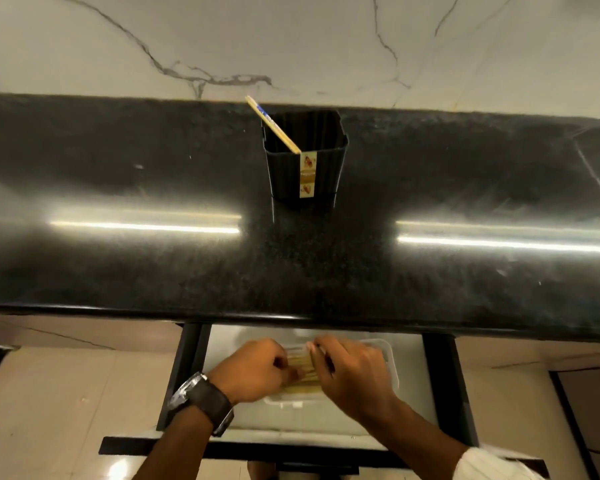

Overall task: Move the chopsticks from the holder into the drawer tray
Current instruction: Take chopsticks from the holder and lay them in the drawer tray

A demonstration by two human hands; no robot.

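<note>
Head view: a left hand [253, 372] and right hand [350, 372] curl around a bundle of pale chopsticks [300, 367] inside the clear tray [390, 358] in the open drawer [440, 375]. On the black countertop [118, 168] above, the black holder [305, 168] contains a single chopstick [272, 124], leaning left.

Blk ribbed holder [284, 174], pale-yellow chopsticks [299, 364], speckled blk counter [118, 271], white grey-veined wall [291, 39].

One holder [305, 174]; one chopstick [272, 123]; one tray [390, 355]; bundled chopsticks [300, 367], seemingly several.
</note>
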